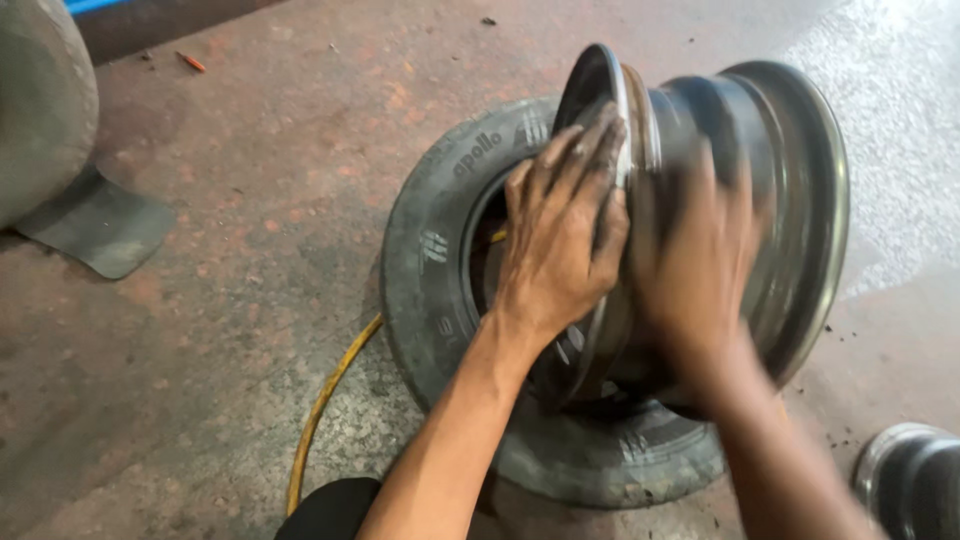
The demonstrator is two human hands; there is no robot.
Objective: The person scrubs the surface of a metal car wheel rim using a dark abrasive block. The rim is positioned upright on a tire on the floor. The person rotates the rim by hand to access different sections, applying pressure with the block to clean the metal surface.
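Gripping the grey steel wheel rim (740, 200), your left hand (560, 240) lies spread with its fingers curled over the near flange, and your right hand (700, 270), blurred, presses on the barrel just beside it; whether those fingers close around anything you cannot tell. The rim stands tilted on edge, its axle line running roughly sideways and level, one open face turned left toward the worn black rubber tyre (440, 270). That one tyre lies flat on the reddish concrete floor (250, 180), and the rim rests on it, over its right half. One yellow hose (320, 410) curves out from under the tyre's left edge. Left and above the tyre the floor lies open; one dark metal object (915, 470) sits low right of it.
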